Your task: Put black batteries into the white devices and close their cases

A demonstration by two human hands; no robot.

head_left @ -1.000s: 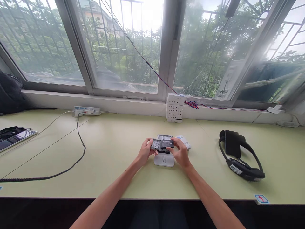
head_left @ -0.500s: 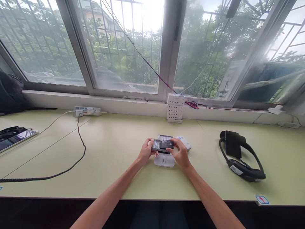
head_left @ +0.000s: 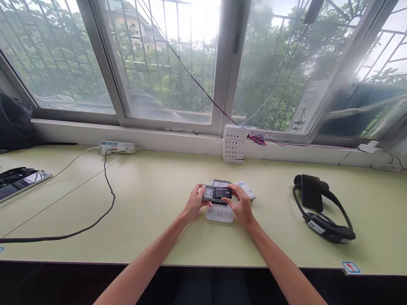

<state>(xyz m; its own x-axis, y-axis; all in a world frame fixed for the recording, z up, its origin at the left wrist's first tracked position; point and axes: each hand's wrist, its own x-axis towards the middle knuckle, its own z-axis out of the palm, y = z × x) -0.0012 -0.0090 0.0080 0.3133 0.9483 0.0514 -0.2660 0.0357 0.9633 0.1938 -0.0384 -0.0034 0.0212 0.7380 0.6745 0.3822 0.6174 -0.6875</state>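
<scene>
My left hand (head_left: 193, 202) grips the left end of a small device with an uncovered back (head_left: 208, 193), its printed label facing up. A black battery (head_left: 222, 193) marked 3000mAh lies over the right part of this device. My right hand (head_left: 242, 205) is closed on the battery's right end, thumb along the near edge. Whether the battery is fully seated in the device I cannot tell. Just below the hands, a white rounded cover (head_left: 219, 214) rests on the table. Another open-backed device (head_left: 220, 183) lies behind, partly hidden. A white device (head_left: 249, 192) is beside my right hand.
White boxes (head_left: 234, 146) are stacked by the window sill. To the right lies a black headset (head_left: 330, 228) with a phone (head_left: 311, 192) on it. A power strip (head_left: 117, 147) and a dark cable (head_left: 110, 186) are on the left, with a tablet (head_left: 23, 185) farther out.
The battery now lies slightly straighter over the device in my hands. Both hands keep their places, and the view has shifted very slightly.
</scene>
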